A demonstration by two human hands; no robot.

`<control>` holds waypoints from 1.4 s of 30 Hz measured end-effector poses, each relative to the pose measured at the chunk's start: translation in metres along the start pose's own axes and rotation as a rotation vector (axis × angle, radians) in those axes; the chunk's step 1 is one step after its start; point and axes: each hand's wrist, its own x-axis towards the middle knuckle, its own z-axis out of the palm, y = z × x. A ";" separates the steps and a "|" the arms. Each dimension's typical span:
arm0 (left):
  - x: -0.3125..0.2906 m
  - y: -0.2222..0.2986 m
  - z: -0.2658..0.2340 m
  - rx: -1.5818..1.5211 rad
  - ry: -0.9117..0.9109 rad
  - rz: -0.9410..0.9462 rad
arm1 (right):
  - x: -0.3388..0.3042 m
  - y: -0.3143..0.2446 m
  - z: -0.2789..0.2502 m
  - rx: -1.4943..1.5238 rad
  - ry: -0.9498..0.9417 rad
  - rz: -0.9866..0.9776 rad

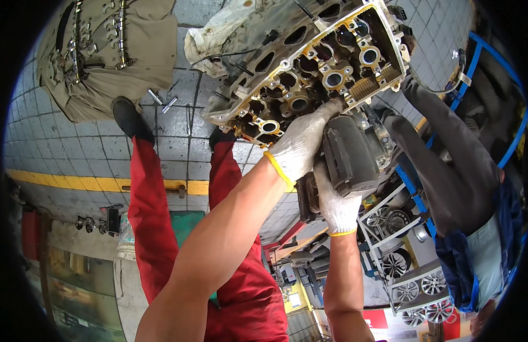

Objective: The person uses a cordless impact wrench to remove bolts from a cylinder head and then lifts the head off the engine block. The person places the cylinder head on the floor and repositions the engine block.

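A greasy metal cylinder head [298, 104], its top uncovered and its bores and valve area showing, lies slanted in front of me. My right hand [339, 205], in a white knit glove, is wrapped around a black cordless power tool [350, 157] beside the near edge of the head. The tool's working end is hidden from view. My left hand [301, 139], gloved alike, reaches over that edge next to the tool. Its fingers are curled by the metal and partly covered, so what they grip cannot be made out.
Two camshafts [122, 34] and small metal parts lie on a brown cloth [144, 85]. Loose metal cylinders [169, 105] are on the tiled floor. At right, another person in dark trousers [463, 165] stands by a blue frame [486, 48]. Wheel rims [406, 290] fill a rack.
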 end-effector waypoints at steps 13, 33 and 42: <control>-0.006 0.001 0.011 0.079 0.077 0.050 | -0.003 -0.013 0.010 0.079 0.110 0.090; -0.025 -0.019 0.020 0.045 0.078 0.072 | -0.020 -0.021 -0.008 0.159 0.080 0.117; -0.058 -0.013 0.025 -0.021 0.014 0.055 | -0.029 -0.051 -0.024 -0.061 0.020 -0.065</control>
